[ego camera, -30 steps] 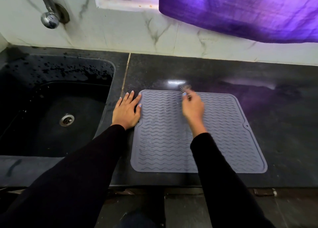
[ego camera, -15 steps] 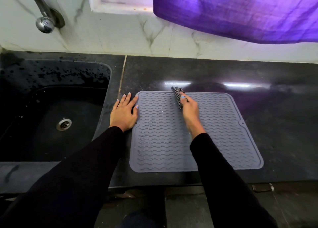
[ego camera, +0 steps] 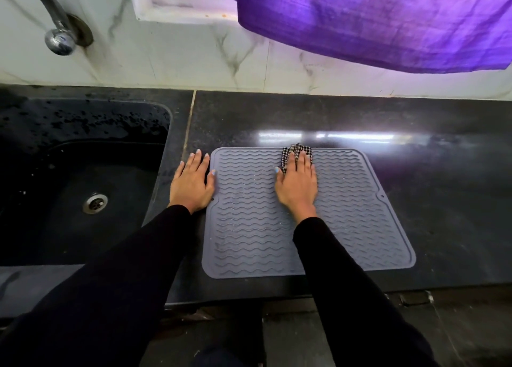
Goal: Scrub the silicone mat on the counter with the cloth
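A grey silicone mat point(ego camera: 360, 214) with wavy ridges lies flat on the dark counter point(ego camera: 443, 186). My right hand point(ego camera: 297, 184) presses a black-and-white checked cloth point(ego camera: 296, 152) onto the mat near its far edge, fingers spread over the cloth, most of which is hidden under the hand. My left hand point(ego camera: 192, 182) lies flat, fingers apart, on the counter against the mat's left edge, thumb touching the mat and holding nothing.
A black sink point(ego camera: 69, 189) with a metal drain point(ego camera: 95, 203) sits left of the mat. A tap point(ego camera: 59, 40) juts from the marble wall above it. A purple curtain point(ego camera: 374, 20) hangs over the far wall. The counter's front edge runs just below the mat.
My right hand has flattened onto the cloth and slid slightly back from the mat's far edge. The left hand has stayed at the mat's left edge.
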The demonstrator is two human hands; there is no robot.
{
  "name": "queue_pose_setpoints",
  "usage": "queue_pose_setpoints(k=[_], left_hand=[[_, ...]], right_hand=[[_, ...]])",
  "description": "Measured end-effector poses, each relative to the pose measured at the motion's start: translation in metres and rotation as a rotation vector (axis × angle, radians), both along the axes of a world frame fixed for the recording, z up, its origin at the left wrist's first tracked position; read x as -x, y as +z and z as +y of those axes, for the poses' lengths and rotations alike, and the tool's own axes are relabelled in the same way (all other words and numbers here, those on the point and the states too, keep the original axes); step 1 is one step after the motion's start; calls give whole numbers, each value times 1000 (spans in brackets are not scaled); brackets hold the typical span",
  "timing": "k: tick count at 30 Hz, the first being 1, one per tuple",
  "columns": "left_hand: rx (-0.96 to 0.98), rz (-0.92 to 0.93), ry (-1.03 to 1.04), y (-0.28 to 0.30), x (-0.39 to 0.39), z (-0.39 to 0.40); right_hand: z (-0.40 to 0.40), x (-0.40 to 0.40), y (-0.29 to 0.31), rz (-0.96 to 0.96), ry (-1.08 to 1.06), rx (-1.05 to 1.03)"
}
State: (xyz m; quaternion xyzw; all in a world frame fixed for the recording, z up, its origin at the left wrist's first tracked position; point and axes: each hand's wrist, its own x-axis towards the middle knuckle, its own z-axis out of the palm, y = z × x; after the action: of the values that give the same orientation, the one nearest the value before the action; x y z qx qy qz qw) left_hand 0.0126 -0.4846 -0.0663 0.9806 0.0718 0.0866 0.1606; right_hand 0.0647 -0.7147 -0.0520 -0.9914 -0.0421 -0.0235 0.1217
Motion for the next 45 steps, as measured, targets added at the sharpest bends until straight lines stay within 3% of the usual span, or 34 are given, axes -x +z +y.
queue_pose_setpoints(k=[4, 6, 11, 12, 14, 16, 18, 23, 30, 32, 35, 36, 37, 39, 41, 45], left_hand=[[5, 8, 9, 0, 0, 0], [3, 12, 9, 1, -1, -1], [10, -10, 1, 3, 1, -1], [13, -6, 1, 3, 1, -1], [16, 2, 5, 3, 0, -2], [13, 0, 5, 3, 0, -2], [8, 0, 6, 2, -1, -1], [4, -7, 12, 0, -1, -1], [-12, -2, 9, 0, -1, -1], [-7, 0, 4, 1, -1, -1], [-5, 0, 5, 2, -1, -1], [-2, 2, 7, 2, -1, -1], [-1, 3, 8, 2, 0, -2], [-7, -1, 12, 2, -1, -2], [-5, -2, 12, 1, -1, -1], [-2, -6, 12, 0, -1, -1]], right_hand=[[-11, -9, 1, -3, 53, -59], [-14, -5, 9, 1, 29, -220], [-37, -22, 43, 202, -337, -1287], [-45, -27, 49, 196, -420, -1384], [-60, -27, 61, 106, -516, -1249], [-71, -19, 65, -47, -469, -789], [-70, -7, 58, -39, -334, -453], [-48, 7, 11, -53, -164, -58], [-60, -2, 30, -1, -58, 34], [-71, -8, 44, 75, -35, -40], [-93, -24, 62, 218, -180, -547], [-98, -25, 69, 202, -290, -797], [-105, -27, 70, 140, -420, -908], [-108, -24, 73, 3, -494, -755], [-102, -12, 64, -68, -395, -448], [-81, 16, 14, -58, -162, -109]])
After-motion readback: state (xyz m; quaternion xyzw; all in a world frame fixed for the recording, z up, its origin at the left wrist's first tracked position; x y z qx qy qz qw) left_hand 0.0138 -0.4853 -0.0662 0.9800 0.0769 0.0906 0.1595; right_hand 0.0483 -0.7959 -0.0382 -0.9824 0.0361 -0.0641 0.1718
